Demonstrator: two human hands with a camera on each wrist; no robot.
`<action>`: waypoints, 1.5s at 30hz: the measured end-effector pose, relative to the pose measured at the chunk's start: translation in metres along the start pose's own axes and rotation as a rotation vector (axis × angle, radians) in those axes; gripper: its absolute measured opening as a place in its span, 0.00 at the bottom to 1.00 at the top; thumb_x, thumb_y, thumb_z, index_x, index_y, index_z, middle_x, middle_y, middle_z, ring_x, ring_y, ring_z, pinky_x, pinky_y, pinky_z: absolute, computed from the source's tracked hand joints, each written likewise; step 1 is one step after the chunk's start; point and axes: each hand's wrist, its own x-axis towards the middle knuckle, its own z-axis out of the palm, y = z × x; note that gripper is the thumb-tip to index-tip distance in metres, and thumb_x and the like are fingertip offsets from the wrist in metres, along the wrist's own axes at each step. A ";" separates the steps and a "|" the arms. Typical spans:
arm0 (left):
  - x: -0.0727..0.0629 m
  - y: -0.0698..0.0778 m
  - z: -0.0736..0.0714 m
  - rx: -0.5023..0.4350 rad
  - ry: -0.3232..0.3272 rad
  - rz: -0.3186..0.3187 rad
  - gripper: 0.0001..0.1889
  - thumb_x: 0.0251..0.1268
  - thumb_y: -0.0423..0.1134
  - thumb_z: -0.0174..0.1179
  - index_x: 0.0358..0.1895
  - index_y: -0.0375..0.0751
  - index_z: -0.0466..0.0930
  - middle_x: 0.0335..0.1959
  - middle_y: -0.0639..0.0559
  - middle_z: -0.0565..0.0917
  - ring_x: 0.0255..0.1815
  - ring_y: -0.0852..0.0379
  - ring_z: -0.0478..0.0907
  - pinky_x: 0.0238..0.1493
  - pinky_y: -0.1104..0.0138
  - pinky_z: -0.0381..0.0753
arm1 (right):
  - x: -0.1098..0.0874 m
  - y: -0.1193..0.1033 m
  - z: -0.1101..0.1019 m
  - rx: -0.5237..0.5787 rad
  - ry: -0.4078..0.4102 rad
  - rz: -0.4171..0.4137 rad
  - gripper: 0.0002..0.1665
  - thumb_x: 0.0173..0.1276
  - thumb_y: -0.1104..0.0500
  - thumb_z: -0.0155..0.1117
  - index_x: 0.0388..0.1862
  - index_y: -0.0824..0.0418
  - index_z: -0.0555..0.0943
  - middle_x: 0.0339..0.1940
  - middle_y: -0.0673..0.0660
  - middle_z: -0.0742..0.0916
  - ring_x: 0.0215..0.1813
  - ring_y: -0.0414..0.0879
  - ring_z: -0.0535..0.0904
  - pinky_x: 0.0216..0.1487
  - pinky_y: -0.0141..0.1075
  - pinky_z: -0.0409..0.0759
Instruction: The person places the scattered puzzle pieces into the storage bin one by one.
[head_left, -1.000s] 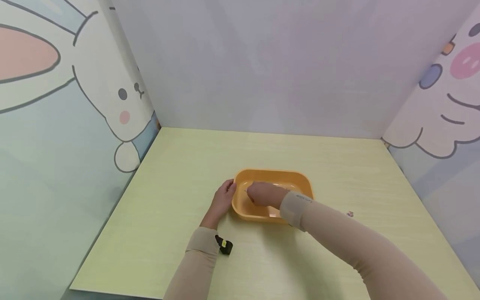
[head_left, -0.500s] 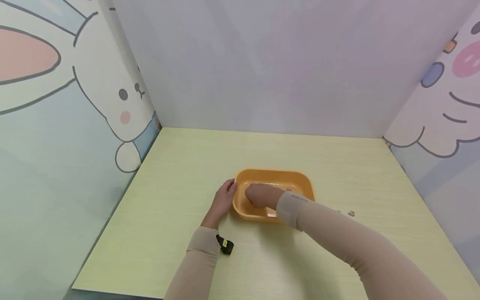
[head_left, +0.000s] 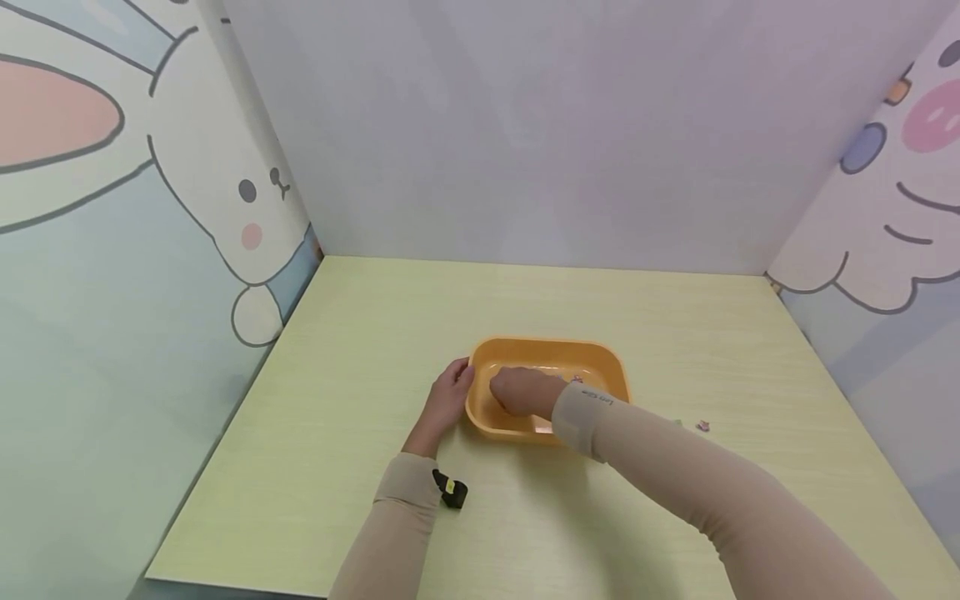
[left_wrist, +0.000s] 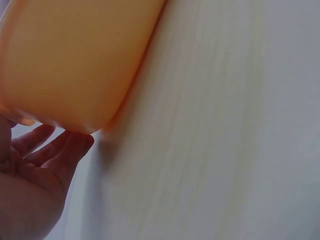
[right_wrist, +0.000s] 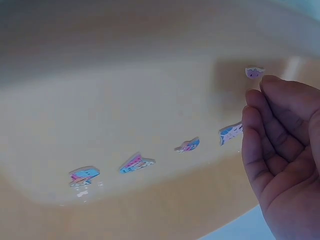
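At the left end of an orange plastic tray (head_left: 504, 435), my left hand (head_left: 447, 392) grips the rim, its fingers (left_wrist: 75, 150) against the outer end wall. My right hand (head_left: 525, 390) reaches down into the tray's left half. In the right wrist view its thumb and fingertips come together right beside a small purple flat cutout (right_wrist: 254, 73); whether they pinch it I cannot tell. Other small printed cutouts lie in a row along the tray floor: a blue-pink one (right_wrist: 85, 176), a pink triangular one (right_wrist: 136, 164), a rounded one (right_wrist: 188, 145) and a blue-white one (right_wrist: 231, 133) partly behind the fingers.
The tray stands on a pale yellow-green table (head_left: 375, 333). To its right lie a small pinkish piece (head_left: 702, 426) and a greenish one (head_left: 677, 422) at the right sleeve's edge. A grey wall (head_left: 525, 150) rises behind, with cartoon-printed side walls.
My right hand has shifted slightly left inside the tray, then stays put. A small piece seen at its fingertips a second ago is hidden in the head view now. My left hand keeps its hold.
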 end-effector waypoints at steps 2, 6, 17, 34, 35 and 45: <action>0.000 -0.001 0.000 0.000 0.002 -0.003 0.24 0.79 0.50 0.44 0.68 0.39 0.69 0.63 0.43 0.75 0.63 0.47 0.71 0.62 0.53 0.70 | 0.000 0.001 0.000 0.004 0.006 -0.004 0.06 0.70 0.65 0.59 0.32 0.56 0.78 0.25 0.51 0.78 0.30 0.46 0.73 0.37 0.36 0.74; 0.000 0.001 0.000 0.005 0.002 -0.011 0.25 0.79 0.50 0.44 0.68 0.39 0.68 0.63 0.43 0.74 0.63 0.46 0.70 0.63 0.53 0.69 | -0.002 0.005 -0.001 0.017 0.029 -0.016 0.06 0.67 0.62 0.65 0.30 0.57 0.77 0.24 0.51 0.78 0.30 0.45 0.72 0.36 0.37 0.74; 0.000 0.000 0.002 0.021 0.019 -0.012 0.25 0.79 0.50 0.44 0.68 0.38 0.69 0.64 0.41 0.74 0.63 0.44 0.70 0.64 0.52 0.68 | -0.036 0.029 -0.011 0.226 0.105 -0.038 0.15 0.65 0.71 0.57 0.20 0.58 0.75 0.19 0.47 0.72 0.23 0.41 0.64 0.28 0.34 0.67; 0.001 -0.002 0.003 0.010 0.027 -0.019 0.24 0.78 0.51 0.44 0.68 0.41 0.69 0.62 0.44 0.76 0.61 0.47 0.72 0.62 0.53 0.70 | -0.096 0.077 -0.014 0.308 0.266 -0.019 0.08 0.67 0.68 0.62 0.27 0.61 0.81 0.22 0.48 0.77 0.25 0.41 0.67 0.30 0.36 0.71; 0.001 -0.002 0.003 0.010 0.027 -0.018 0.24 0.78 0.50 0.44 0.68 0.41 0.69 0.62 0.44 0.76 0.61 0.47 0.72 0.62 0.53 0.70 | -0.099 0.079 -0.014 0.318 0.268 -0.016 0.08 0.67 0.68 0.62 0.27 0.62 0.81 0.22 0.48 0.77 0.25 0.41 0.68 0.29 0.35 0.71; 0.000 0.001 0.003 0.026 0.030 -0.017 0.24 0.78 0.50 0.44 0.68 0.39 0.69 0.62 0.43 0.75 0.61 0.46 0.72 0.62 0.52 0.70 | -0.121 0.099 -0.010 0.357 0.265 0.094 0.05 0.67 0.68 0.61 0.32 0.63 0.83 0.26 0.50 0.80 0.29 0.44 0.72 0.32 0.37 0.75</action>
